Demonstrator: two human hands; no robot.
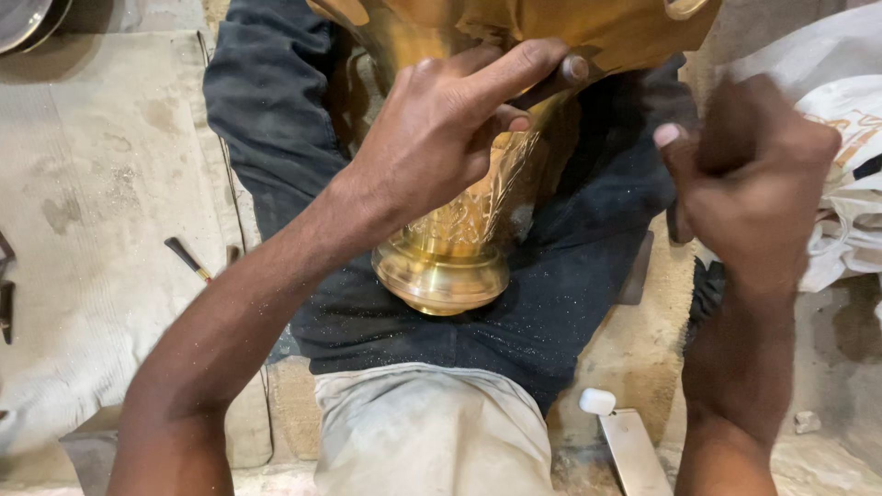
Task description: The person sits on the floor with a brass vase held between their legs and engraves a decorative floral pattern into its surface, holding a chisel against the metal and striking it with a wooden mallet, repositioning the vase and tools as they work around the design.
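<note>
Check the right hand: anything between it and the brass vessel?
Nothing visible. The right hand is blurred, raised beside the brass vessel, with only dark trouser cloth behind the gap. The left hand already rests on the vessel.

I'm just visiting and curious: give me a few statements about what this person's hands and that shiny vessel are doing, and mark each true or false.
1. The left hand rests on a brass vessel. True.
2. The vessel is plain silver steel. False: it is golden, with an engraved pattern on its body.
3. The vessel lies across the person's lap, on dark trousers. True.
4. The right hand grips the vessel's foot. False: it is raised beside the vessel, blurred, and clear of it.
5. A thin dark-handled tool lies on the floor. True.
</note>
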